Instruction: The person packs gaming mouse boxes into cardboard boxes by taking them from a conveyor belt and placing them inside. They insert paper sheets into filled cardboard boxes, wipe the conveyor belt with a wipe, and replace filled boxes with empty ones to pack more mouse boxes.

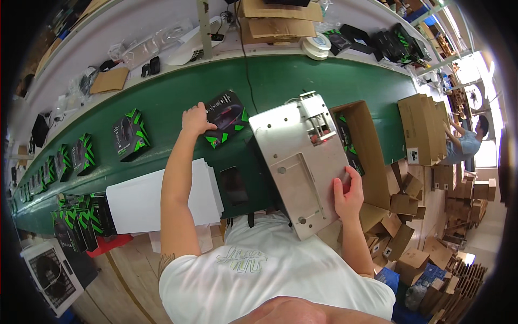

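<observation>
My left hand (197, 120) grips the left edge of a flat black product box (226, 116) with green corner markings, its thumb and fingers apart on either side of that edge. The box lies on the green bench left of a silver metal machine (297, 167). This machine has a flat plate with knobs, a slot and a roller mechanism at its far end. At the machine's right edge rests my right hand (349, 195), thumb and fingers spread, holding nothing. Close to it stands an open cardboard carton (372, 156) with similar black and green boxes (350, 143) inside.
More black and green boxes (130, 135) stand in a row along the green bench (178, 92) to the left. White paper sheets (135, 197) lie nearby, left of a dark phone-like slab (233, 185). Folded cartons (422, 129) and another person (467, 143) are at right.
</observation>
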Action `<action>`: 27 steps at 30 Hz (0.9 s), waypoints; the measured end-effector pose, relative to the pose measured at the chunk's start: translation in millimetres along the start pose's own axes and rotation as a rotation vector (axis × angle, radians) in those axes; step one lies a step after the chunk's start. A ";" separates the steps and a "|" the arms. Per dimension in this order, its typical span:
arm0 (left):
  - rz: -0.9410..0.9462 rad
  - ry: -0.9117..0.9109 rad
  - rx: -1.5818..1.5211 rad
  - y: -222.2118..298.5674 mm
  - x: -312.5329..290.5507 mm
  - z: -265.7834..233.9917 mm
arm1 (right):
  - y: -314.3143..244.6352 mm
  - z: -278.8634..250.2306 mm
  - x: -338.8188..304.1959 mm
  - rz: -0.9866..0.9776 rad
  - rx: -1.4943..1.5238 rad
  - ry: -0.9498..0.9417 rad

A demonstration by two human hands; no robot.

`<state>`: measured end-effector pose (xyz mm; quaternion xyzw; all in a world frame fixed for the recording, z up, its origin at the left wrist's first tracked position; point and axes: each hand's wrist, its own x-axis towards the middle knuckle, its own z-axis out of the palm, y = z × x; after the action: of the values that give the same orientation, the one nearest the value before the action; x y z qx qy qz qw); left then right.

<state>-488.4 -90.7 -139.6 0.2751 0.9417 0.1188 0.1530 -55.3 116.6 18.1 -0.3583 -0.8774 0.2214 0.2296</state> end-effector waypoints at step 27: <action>0.324 0.665 -1.554 255.2 -313.5 -23.6 | 69.5 -59.4 -13.2 -0.391 1.171 -0.518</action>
<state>-122.4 -58.4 30.6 0.1743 0.5383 0.8245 -0.0050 23.2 165.0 23.8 0.0558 -0.6879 0.6942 0.2041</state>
